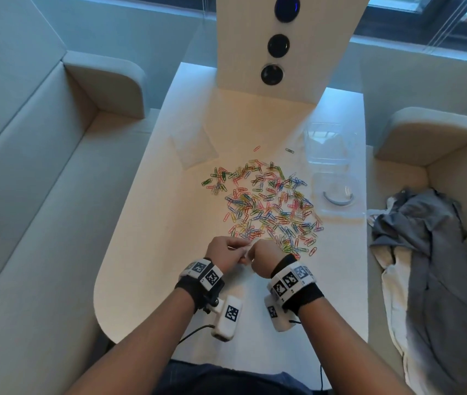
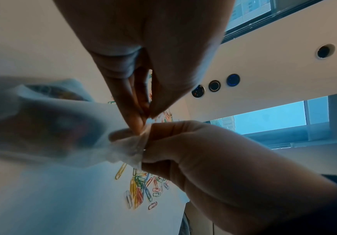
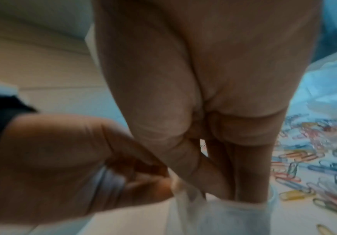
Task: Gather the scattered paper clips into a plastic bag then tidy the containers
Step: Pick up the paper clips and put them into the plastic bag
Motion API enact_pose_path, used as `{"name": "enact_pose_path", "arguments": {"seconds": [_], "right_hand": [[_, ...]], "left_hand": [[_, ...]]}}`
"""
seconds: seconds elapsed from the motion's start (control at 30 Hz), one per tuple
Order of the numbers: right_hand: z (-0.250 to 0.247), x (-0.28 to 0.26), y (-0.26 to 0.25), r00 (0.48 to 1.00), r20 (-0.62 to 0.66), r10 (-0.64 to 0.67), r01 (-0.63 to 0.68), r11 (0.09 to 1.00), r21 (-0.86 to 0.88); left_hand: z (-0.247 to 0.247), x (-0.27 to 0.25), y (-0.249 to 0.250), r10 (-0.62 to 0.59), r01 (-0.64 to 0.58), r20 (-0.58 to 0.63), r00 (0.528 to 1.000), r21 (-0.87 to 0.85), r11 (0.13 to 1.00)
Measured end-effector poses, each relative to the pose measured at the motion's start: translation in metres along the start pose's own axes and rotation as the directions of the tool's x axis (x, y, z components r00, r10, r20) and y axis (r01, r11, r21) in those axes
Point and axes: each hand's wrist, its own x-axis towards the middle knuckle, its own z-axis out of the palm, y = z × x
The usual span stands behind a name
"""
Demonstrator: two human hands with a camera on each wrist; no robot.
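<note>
Small clear plastic bag point(image 2: 123, 147) held up between both hands just above the near edge of the paper clips point(image 1: 269, 203), close so clips can go straight in. Left hand point(image 1: 222, 252) pinches one side of the bag mouth, right hand point(image 1: 263, 256) has fingers curled on the other side, probably to pull it open. Clips all loose on the counter point(image 1: 147, 252); none visibly in the bag. Two clear containers point(image 1: 330, 146) sit at the right edge, untouched. Another flat bag point(image 1: 194, 146) lies beyond the pile. Grey cloth point(image 1: 426, 238) on the seat.

Head view overhead, facing down; wrist views close, sharing paper clips point(image 1: 269, 201).
</note>
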Motion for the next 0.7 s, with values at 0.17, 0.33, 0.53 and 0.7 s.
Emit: {"name": "enact_pose_path", "arguments": {"seconds": [0.17, 0.33, 0.53, 0.7], "right_hand": [[-0.014, 0.002, 0.019, 0.988, -0.069, -0.140, 0.153, 0.957, 0.245], [-0.013, 0.015, 0.082, 0.928, -0.266, 0.262, -0.046, 0.788, 0.614], [0.027, 0.034, 0.116, 0.851, -0.369, 0.374, -0.306, 0.924, 0.229], [0.037, 0.048, 0.093, 0.872, -0.461, 0.166, -0.144, 0.986, 0.081]], "left_hand": [[-0.007, 0.000, 0.000, -0.011, 0.010, -0.041, 0.999, -0.036, 0.999], [-0.026, -0.002, 0.003, -0.044, 0.037, -0.096, 0.994, -0.073, 0.997], [-0.048, -0.010, 0.001, -0.063, 0.039, -0.159, 0.985, -0.152, 0.988], [-0.057, -0.015, 0.002, -0.097, 0.059, -0.185, 0.978, -0.201, 0.978]]}}
